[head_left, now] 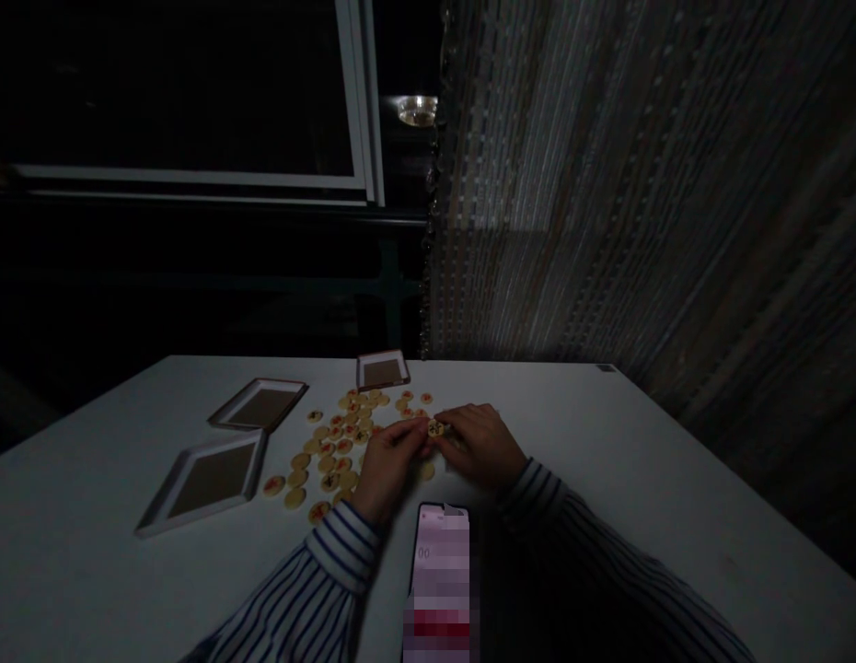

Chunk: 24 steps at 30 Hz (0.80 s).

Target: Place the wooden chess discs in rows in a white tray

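Between my fingertips is a round, pale wooden piece [435,428] with a dark character facing up. My left hand [392,460] is closed, its thumb and forefinger at the piece's left edge. Closed on the right edge of the same piece is my right hand [481,447], its fingers curled over the table. Several similar round pieces, some with red or black characters and some blank side up, lie scattered to the left, such as a red-marked one [273,485]. Part of the pile is hidden behind my left hand.
Two shallow open trays, one brown-rimmed [222,419] and one white-rimmed [152,527], lie at the left of the white table [676,516]. A small box lid [407,379] sits at the back. A lit phone [442,571] lies between my forearms. A bead curtain [572,184] hangs behind.
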Each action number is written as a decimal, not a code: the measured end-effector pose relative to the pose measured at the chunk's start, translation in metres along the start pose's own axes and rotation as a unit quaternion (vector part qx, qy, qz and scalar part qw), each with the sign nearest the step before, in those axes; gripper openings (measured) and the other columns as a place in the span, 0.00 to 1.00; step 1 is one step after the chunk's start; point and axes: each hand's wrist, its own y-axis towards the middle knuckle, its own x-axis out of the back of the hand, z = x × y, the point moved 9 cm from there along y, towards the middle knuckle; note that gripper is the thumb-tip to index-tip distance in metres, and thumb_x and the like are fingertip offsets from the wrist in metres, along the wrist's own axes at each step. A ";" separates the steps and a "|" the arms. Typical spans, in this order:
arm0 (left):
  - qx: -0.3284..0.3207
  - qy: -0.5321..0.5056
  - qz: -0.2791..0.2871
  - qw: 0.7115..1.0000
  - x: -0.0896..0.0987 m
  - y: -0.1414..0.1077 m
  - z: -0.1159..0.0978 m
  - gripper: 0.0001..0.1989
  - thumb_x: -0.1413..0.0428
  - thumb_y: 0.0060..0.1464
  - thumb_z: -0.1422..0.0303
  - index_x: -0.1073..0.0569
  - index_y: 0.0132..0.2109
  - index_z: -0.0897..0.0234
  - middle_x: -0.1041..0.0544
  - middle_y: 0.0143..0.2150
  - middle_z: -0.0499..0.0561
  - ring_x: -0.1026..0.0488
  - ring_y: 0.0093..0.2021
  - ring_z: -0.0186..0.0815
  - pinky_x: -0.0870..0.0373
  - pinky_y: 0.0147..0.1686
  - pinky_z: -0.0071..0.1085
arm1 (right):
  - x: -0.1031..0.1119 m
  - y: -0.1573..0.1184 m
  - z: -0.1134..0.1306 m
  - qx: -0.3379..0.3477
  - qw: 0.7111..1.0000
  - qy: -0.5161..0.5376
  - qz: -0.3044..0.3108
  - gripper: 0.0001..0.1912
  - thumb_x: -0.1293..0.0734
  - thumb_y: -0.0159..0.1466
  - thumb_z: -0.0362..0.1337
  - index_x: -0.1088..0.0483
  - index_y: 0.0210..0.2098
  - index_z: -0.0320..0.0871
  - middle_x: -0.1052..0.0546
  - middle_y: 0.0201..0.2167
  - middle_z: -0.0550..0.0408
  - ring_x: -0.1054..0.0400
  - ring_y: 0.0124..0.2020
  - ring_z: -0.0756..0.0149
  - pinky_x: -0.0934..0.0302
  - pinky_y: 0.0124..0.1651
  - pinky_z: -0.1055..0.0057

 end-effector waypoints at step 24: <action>-0.126 0.233 0.033 0.964 -0.024 0.009 0.004 0.12 0.47 0.50 0.66 0.26 0.40 0.65 0.23 0.38 0.53 0.28 0.40 0.35 0.33 0.43 0.32 | 0.007 0.000 -0.039 -0.043 0.996 -0.069 0.033 0.13 0.38 0.59 0.40 0.32 0.41 0.41 0.25 0.36 0.52 0.34 0.39 0.64 0.48 0.42 0.67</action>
